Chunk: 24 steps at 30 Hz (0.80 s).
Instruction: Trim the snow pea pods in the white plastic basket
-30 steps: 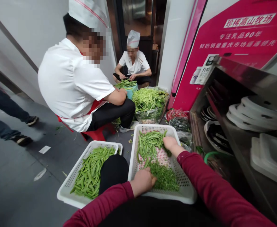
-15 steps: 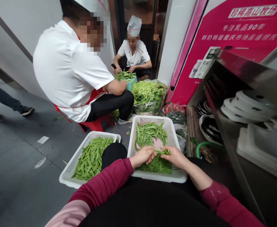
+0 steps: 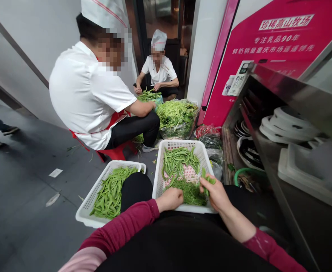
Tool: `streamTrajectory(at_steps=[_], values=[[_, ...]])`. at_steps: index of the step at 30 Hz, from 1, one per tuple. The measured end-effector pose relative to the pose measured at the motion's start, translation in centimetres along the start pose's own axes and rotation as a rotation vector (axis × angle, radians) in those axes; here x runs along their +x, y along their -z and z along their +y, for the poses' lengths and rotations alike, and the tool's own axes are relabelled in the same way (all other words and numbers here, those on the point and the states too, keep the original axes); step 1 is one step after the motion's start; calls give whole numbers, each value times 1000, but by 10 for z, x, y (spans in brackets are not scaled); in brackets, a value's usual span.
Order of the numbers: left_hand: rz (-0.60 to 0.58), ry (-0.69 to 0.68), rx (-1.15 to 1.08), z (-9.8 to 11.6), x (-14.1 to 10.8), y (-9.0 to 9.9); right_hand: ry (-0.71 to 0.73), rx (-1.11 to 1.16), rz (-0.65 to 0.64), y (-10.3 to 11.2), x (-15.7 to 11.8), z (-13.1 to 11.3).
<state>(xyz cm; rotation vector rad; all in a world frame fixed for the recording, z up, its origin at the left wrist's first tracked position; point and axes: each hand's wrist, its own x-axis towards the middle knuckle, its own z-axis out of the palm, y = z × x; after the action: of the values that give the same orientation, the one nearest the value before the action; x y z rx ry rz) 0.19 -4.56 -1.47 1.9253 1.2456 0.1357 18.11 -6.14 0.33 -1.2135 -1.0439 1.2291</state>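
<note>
My right hand (image 3: 217,194) is closed around a few green pea pods (image 3: 209,178), above the right side of a white perforated basket (image 3: 157,177). Over the near left part of that basket, my left hand (image 3: 170,198) has its fingers curled in; whatever they may hold is hidden. Inside the basket, whole pea pods (image 3: 180,158) lie at the far end, and a heap of thin green trimmings (image 3: 191,192) is at the near end. A red-and-white patterned bottom shows between them.
On the left stands another white basket (image 3: 82,213) full of pea pods. A co-worker (image 3: 81,90) sits on a red stool (image 3: 116,153); a second person (image 3: 159,71) handles greens at the back. Bagged greens (image 3: 177,115) stand ahead. A metal shelf (image 3: 270,158) with dishes is at right.
My hands have moved apart. The right hand has tilted up with the pods, and the left has dropped lower toward the basket's near edge. The view has shifted slightly.
</note>
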Motion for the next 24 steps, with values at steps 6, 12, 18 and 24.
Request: streamTrajectory(at_steps=[6,12,18,24], values=[[120,-157,34,6,3,11,-32,23,24,1,3,-7],[-70,-254,-14,27,5,24,-30,-327,-26,-9,-9,5],[-85,-387,357,20,1,30,520,-1143,-559,8,5,-19],[231,-268,68,18,8,26,105,-659,-560,-10,24,-7]])
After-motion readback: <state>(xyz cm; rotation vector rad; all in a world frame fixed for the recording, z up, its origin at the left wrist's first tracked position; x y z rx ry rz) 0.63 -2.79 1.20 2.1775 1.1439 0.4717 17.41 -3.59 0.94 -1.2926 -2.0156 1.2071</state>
